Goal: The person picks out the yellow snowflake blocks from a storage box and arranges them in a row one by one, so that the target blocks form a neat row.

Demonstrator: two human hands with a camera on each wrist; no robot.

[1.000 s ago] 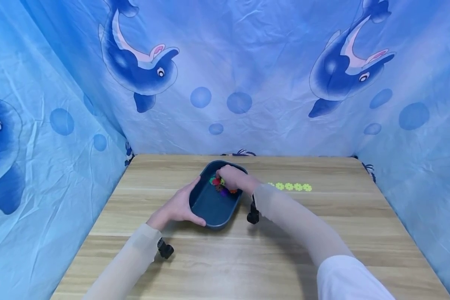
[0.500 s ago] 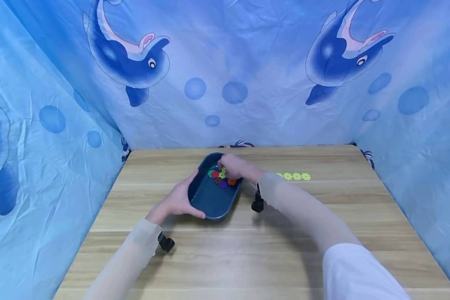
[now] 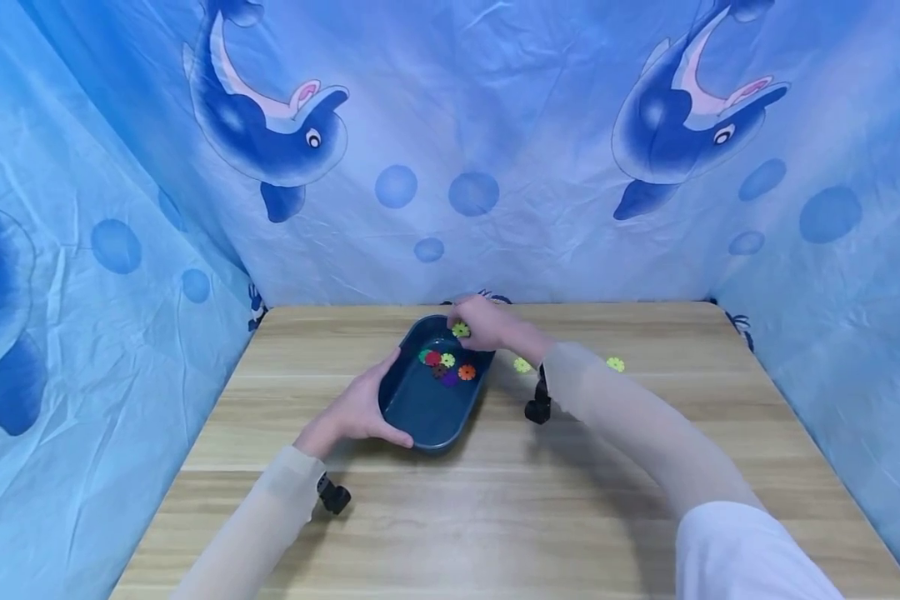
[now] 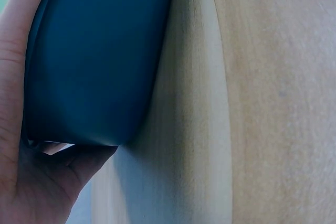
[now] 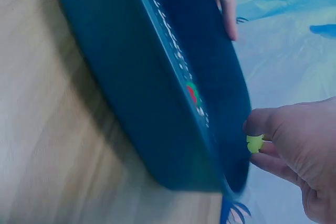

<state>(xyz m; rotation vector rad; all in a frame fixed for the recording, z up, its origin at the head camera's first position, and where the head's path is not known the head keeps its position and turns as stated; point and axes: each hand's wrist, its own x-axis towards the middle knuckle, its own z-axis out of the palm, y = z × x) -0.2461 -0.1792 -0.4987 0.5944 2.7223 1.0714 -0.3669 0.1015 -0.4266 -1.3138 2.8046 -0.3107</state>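
Observation:
A dark blue plastic bin point(image 3: 420, 417) stands on the table. My left hand point(image 3: 363, 404) grips its left side, thumb at the near end and fingers along the wall; the left wrist view shows the bin wall point(image 4: 100, 56) close up inside the grip. Over the bin's far right corner, my right hand point(image 3: 487, 321) pinches a yellow-green flower-shaped disc point(image 3: 461, 331), also between thumb and fingers point(image 5: 270, 124) in the right wrist view. Inside lie similar small discs: orange point(image 3: 467, 372), purple point(image 3: 450, 379), red point(image 3: 433, 358), brown, green and yellow-green.
On the wooden table point(image 3: 450, 525), right of the bin, lie yellow-green discs point(image 3: 522, 365), one farther right point(image 3: 615, 364); my right forearm point(image 3: 622, 425) hides the stretch between. Blue dolphin-printed cloth point(image 3: 435, 125) hangs behind and along both sides.
My right hand has risen from the discs in the bin and shifted right with a yellow-green disc between its fingers. The left hand still holds the bin in place.

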